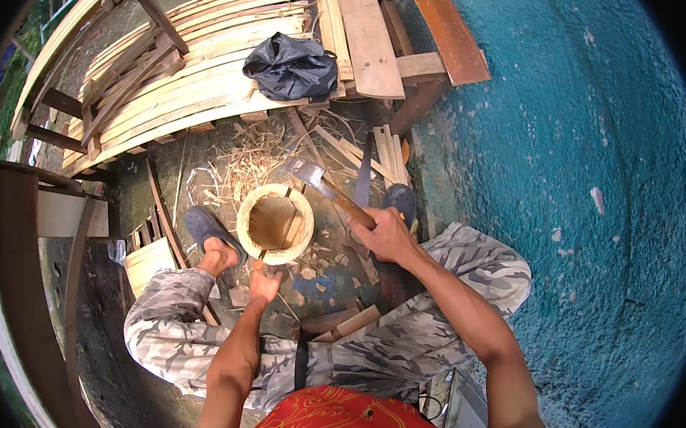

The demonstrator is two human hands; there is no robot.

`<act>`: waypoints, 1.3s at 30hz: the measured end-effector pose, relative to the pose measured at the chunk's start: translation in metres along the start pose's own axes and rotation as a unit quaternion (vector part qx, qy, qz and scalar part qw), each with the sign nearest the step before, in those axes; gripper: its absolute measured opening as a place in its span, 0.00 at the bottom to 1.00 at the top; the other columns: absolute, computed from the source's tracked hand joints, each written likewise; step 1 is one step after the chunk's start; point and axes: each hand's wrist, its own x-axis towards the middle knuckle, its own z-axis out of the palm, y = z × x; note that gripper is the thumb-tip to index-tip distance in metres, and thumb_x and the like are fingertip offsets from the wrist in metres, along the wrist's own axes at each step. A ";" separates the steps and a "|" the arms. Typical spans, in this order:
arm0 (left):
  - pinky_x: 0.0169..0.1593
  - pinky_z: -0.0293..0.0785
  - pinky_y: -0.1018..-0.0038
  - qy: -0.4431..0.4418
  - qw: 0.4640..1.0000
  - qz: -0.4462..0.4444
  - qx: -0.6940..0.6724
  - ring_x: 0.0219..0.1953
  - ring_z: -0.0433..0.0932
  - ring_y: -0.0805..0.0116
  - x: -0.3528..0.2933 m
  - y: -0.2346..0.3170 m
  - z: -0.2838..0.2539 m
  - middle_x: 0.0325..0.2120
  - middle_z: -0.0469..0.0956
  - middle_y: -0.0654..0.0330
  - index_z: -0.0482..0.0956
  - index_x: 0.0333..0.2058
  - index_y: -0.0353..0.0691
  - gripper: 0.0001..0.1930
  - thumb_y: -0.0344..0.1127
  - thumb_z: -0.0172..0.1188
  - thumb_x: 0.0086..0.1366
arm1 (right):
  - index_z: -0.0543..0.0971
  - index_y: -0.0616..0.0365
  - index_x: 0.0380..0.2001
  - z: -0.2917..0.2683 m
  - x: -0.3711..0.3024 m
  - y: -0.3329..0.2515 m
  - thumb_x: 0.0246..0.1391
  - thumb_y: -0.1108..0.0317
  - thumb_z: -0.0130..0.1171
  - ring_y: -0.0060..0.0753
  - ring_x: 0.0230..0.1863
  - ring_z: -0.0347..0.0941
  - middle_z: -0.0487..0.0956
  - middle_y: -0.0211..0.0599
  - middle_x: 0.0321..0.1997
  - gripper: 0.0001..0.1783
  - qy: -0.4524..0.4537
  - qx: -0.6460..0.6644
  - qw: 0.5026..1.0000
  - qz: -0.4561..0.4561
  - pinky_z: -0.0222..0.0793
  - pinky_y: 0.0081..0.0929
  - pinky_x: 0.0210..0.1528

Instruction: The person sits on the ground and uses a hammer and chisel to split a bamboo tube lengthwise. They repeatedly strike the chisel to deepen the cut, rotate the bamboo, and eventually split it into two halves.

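A hollow round wooden piece (309, 212), pale and thick-rimmed, stands on the ground between my feet. My left hand (263, 285) is closed at its near rim around the end of a narrow dark blade-like tool (262, 255). The tool appears to cross the opening, with a dark bit showing at the far rim; its full shape cannot be made out. Right of the piece, my right hand (384, 234) is wrapped around the wooden handle of a hammer (308, 172). The metal head hangs above the far right rim, apart from it.
Wood shavings (249, 164) litter the ground beyond. A handsaw (364, 172) lies near my right shoe, beside thin wood strips (391, 154). A slatted wooden platform (201, 81) bears a black plastic bag (291, 67). A blue wall (591, 192) bounds the right side.
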 end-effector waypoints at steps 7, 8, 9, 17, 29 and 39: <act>0.58 0.71 0.60 -0.016 0.999 -0.041 0.023 0.52 0.79 0.44 0.008 -0.013 0.001 0.45 0.82 0.40 0.81 0.45 0.29 0.24 0.43 0.68 0.54 | 0.82 0.67 0.30 0.000 0.003 0.027 0.52 0.63 0.59 0.64 0.28 0.79 0.78 0.63 0.22 0.14 0.013 -0.025 0.998 0.062 0.74 0.52 0.37; 0.57 0.72 0.59 -0.019 0.999 -0.025 0.024 0.51 0.80 0.44 0.009 -0.013 0.002 0.44 0.83 0.40 0.82 0.44 0.29 0.24 0.42 0.68 0.54 | 0.82 0.67 0.30 -0.001 0.004 0.028 0.52 0.63 0.59 0.64 0.28 0.79 0.78 0.62 0.22 0.14 0.013 -0.022 0.997 0.071 0.74 0.52 0.37; 0.57 0.72 0.59 -0.023 0.999 -0.017 0.031 0.50 0.80 0.43 0.008 -0.013 0.001 0.43 0.83 0.40 0.82 0.43 0.29 0.23 0.42 0.68 0.54 | 0.82 0.67 0.30 -0.001 0.005 0.027 0.51 0.63 0.60 0.64 0.28 0.79 0.78 0.62 0.22 0.14 0.028 -0.042 0.992 0.117 0.74 0.51 0.37; 0.47 0.74 0.59 -0.027 0.999 -0.017 0.023 0.35 0.81 0.50 0.006 -0.004 -0.003 0.32 0.84 0.45 0.82 0.37 0.28 0.18 0.39 0.68 0.54 | 0.83 0.66 0.28 0.009 0.006 0.026 0.53 0.62 0.59 0.64 0.30 0.80 0.79 0.60 0.22 0.15 -0.035 -0.045 0.998 0.005 0.76 0.52 0.38; 0.38 0.71 0.59 -0.037 0.999 -0.019 -0.029 0.24 0.74 0.58 0.008 -0.010 -0.002 0.20 0.79 0.51 0.77 0.27 0.29 0.13 0.36 0.65 0.55 | 0.82 0.67 0.31 0.003 0.012 0.032 0.53 0.62 0.60 0.63 0.29 0.80 0.78 0.61 0.21 0.15 0.013 -0.094 0.992 0.084 0.77 0.50 0.37; 0.47 0.72 0.59 -0.029 1.000 0.006 0.002 0.36 0.79 0.48 0.015 -0.025 0.002 0.31 0.83 0.44 0.80 0.36 0.28 0.17 0.37 0.67 0.53 | 0.81 0.67 0.29 0.027 0.012 0.039 0.53 0.64 0.60 0.61 0.26 0.79 0.77 0.58 0.19 0.13 -0.019 -0.113 0.993 0.016 0.74 0.49 0.34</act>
